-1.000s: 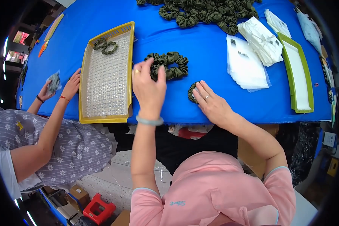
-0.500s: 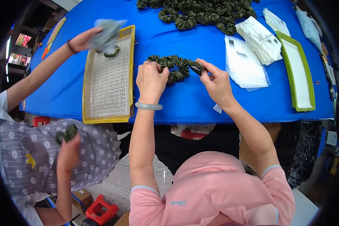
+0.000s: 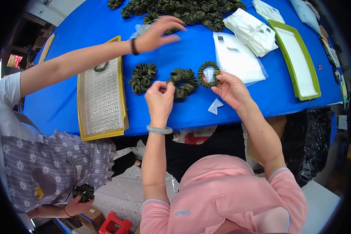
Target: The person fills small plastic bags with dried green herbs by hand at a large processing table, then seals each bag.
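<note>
Pinched at its left edge, a dark green scrunchie (image 3: 185, 82) is in my left hand (image 3: 160, 99). My right hand (image 3: 232, 89) grips a thinner, tightly ruffled green ring (image 3: 201, 74) by its right side, with a white label showing inside it. Another full scrunchie (image 3: 142, 78) lies on the blue cloth just left and above my left hand. A small white tag (image 3: 215, 106) rests on the cloth below the ring.
A co-worker's arm (image 3: 93, 60) reaches across from the left; their other hand holds a scrunchie (image 3: 83, 192). Around are a yellow tray (image 3: 124, 113), a scrunchie pile (image 3: 191, 13), white bags (image 3: 236, 56) and a green tray (image 3: 296, 74).
My hands are farther apart, and the ring is now separate from the scrunchie and turned face-on. The co-worker's raised hand has moved right and no longer holds the bag. The view has shifted.
</note>
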A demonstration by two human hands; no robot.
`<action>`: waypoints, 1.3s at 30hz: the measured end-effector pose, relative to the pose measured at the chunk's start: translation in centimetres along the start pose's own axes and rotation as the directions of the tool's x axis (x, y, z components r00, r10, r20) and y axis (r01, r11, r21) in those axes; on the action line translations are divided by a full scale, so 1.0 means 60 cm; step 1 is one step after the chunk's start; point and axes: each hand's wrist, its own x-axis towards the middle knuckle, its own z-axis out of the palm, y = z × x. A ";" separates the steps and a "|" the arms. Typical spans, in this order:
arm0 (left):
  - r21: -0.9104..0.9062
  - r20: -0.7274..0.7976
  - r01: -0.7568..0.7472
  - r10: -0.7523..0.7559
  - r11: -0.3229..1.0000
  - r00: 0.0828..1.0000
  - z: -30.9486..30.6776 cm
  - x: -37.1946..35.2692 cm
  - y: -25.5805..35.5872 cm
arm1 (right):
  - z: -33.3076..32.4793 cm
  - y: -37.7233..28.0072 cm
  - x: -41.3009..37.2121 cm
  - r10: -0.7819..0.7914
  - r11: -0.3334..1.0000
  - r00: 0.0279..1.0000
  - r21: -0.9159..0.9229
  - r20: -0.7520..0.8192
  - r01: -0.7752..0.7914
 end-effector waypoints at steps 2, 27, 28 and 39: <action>0.072 -0.106 -0.048 0.056 0.996 0.993 -0.008 0.010 -0.006 | -0.020 0.002 -0.002 0.024 0.998 1.000 0.066 -0.006 -0.023; 0.227 -0.170 -0.304 0.345 0.925 0.923 0.053 0.027 0.006 | -0.050 0.043 0.085 -0.431 -0.231 0.655 -0.777 0.621 0.585; 0.206 -0.152 -0.289 0.322 0.935 0.935 0.053 0.025 0.002 | -0.051 0.044 0.082 -0.378 -0.232 0.692 -0.787 0.615 0.572; 0.245 -0.203 -0.242 0.294 0.939 0.934 0.024 0.023 -0.034 | -0.018 -0.013 0.113 -0.565 -0.347 0.625 -0.843 0.538 0.411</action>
